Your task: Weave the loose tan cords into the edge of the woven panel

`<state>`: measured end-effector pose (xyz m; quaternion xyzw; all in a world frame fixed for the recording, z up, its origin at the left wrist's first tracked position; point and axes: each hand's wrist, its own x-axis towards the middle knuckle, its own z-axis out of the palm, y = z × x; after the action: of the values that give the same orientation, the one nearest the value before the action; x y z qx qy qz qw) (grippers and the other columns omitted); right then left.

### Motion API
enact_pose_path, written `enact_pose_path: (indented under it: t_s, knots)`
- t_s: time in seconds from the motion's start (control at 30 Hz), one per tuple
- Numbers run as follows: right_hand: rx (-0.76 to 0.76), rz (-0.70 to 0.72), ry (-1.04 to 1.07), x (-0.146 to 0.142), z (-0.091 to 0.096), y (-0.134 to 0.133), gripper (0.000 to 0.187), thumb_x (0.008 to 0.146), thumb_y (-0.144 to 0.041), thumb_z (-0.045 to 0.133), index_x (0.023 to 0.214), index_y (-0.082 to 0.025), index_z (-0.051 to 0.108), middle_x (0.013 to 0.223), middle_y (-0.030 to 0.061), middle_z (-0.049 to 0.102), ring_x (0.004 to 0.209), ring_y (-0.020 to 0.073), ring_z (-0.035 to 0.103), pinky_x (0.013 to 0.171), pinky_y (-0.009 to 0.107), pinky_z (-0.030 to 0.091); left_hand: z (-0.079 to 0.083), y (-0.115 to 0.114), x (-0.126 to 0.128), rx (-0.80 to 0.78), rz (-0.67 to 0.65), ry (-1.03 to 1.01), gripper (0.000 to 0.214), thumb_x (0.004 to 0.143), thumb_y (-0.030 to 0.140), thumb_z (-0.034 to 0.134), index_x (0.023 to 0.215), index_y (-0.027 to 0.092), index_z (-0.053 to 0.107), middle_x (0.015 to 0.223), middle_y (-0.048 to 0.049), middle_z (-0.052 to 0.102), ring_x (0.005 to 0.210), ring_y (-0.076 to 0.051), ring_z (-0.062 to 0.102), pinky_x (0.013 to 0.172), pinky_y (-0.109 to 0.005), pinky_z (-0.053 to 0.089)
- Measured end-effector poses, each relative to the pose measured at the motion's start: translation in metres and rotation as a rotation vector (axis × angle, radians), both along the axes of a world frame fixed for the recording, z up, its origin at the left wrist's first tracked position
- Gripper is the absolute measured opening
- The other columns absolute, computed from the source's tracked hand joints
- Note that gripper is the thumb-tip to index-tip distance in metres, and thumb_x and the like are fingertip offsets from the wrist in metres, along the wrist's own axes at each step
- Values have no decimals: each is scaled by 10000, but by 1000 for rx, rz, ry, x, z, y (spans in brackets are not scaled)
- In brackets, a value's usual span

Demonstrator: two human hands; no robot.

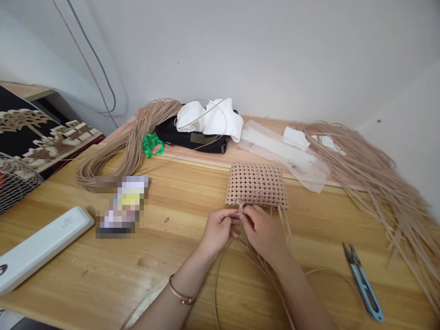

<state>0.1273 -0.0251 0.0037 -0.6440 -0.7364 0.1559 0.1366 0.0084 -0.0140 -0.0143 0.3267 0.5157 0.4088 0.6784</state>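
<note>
Woven panel (256, 185) lies mid-table; at its six o'clock edge the left hand (219, 228) and right hand (264, 230) both pinch its loose cords (241, 210). Thread snips (363, 283) lie at four o'clock.

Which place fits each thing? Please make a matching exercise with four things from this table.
Things:
1. woven panel
2. thread snips
3. white case
4. green cord

Places:
A. right of the right hand, near the table edge
B. far left of the table
C. just beyond both hands, left hand included
D. beside the black bag, on the coiled strands

Pairs: 1-C, 2-A, 3-B, 4-D
</note>
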Motion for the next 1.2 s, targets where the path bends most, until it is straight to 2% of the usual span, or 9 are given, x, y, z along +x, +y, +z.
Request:
enact_pose_path:
  t_s: [0.17,0.47,0.6,0.7,0.77,0.87,0.97,1.07,1.2]
  knots:
    - [-26,-12,80,1,-1,0,186,839,-264,366,749,-205,518,765,13,551,685,139,519,542,228,282,4,-2,2,-100,61,-104,302,634,34,372,792,84,624,848,-106,663,683,-169,634,387,-191,467]
    - [-104,33,349,8,3,2,256,844,-276,339,764,-208,573,748,10,589,695,148,524,604,250,345,7,3,-2,-185,90,-184,280,615,2,378,782,71,593,872,-136,657,643,-170,638,315,-164,404]
    - [-244,-71,591,10,-4,5,229,794,-308,427,710,-190,605,606,-5,563,576,134,512,538,249,358,9,3,-2,-205,90,-188,273,616,-11,369,769,72,579,871,-135,656,616,-163,639,315,-163,408]
    - [-445,-215,896,10,-11,7,230,733,-358,510,653,-160,596,482,-36,478,420,94,438,417,222,333,10,2,-2,-215,62,-198,279,601,-19,365,765,74,571,897,-136,649,618,-167,642,310,-159,405]
    - [-480,-315,1013,10,-14,7,221,682,-361,577,616,-151,565,491,-37,490,394,75,421,391,209,329,9,2,-2,-218,43,-201,295,583,-24,361,773,73,565,905,-138,645,650,-183,647,305,-156,399]
    - [-415,-393,1068,9,-14,7,191,626,-308,645,700,-155,557,598,-18,565,450,76,470,415,200,363,8,2,-3,-210,29,-194,302,576,-17,358,778,74,563,889,-138,644,682,-198,649,300,-153,391]
    - [-413,-364,1077,6,-12,6,222,646,-293,626,815,-155,583,619,-18,574,452,74,474,403,194,349,7,2,-3,-195,10,-197,301,575,-8,361,773,74,574,887,-137,644,683,-198,650,291,-148,374]
    - [-437,-362,1059,4,-10,6,207,666,-298,598,807,-148,606,529,-39,538,393,63,425,375,191,305,7,2,-3,-192,-13,-216,316,556,-6,362,771,72,580,919,-141,639,681,-198,652,280,-142,351]
    - [-394,-400,1058,2,-11,7,164,647,-279,616,736,-143,631,555,-18,575,482,83,484,452,200,359,7,2,-4,-196,-22,-209,347,553,2,359,809,75,583,958,-139,628,644,-187,654,263,-141,315]
